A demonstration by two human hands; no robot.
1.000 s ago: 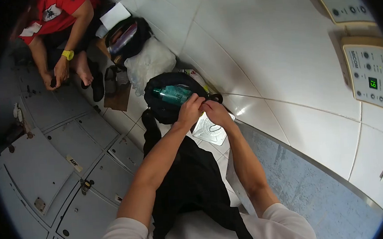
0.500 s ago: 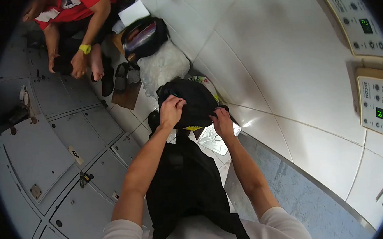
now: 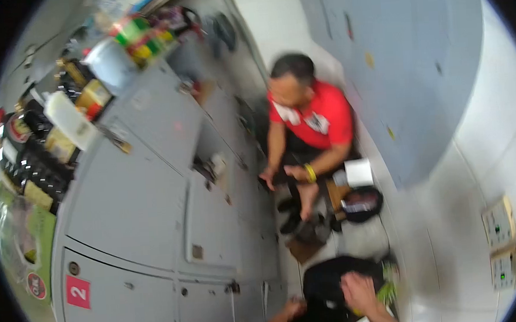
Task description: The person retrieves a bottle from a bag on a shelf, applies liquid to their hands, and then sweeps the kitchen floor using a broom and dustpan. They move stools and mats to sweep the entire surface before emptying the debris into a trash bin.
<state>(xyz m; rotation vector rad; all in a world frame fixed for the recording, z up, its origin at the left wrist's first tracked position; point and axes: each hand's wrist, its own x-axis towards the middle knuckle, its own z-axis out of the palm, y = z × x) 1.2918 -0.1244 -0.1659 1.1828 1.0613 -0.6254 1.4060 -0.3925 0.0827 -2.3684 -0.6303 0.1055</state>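
Observation:
A black fabric bag [image 3: 329, 269] fills the bottom of the head view, softened by motion blur. My right hand [image 3: 359, 292] lies over its upper right part, back of the hand up, fingers stretched out. At the bag's left side, close to the lockers, is my left hand [image 3: 295, 307]; its fingers are smeared and partly hidden. The lower part of the bag runs out of the frame. Green-and-white packaging [image 3: 389, 291] shows just right of the bag.
Grey lockers [image 3: 130, 198] line the left, topped with bottles [image 3: 38, 139] and a white bucket [image 3: 110, 64]. Ahead, a person in a red shirt [image 3: 326, 115] sits low beside shoes [image 3: 291, 221], a black open pouch [image 3: 362, 204] and a plastic bag [image 3: 363, 237]. Control panels [image 3: 499, 223] hang right.
The view has swung up and left, bringing the locker tops and seated person into fuller view. My hands and the black bag now appear lower in the frame.

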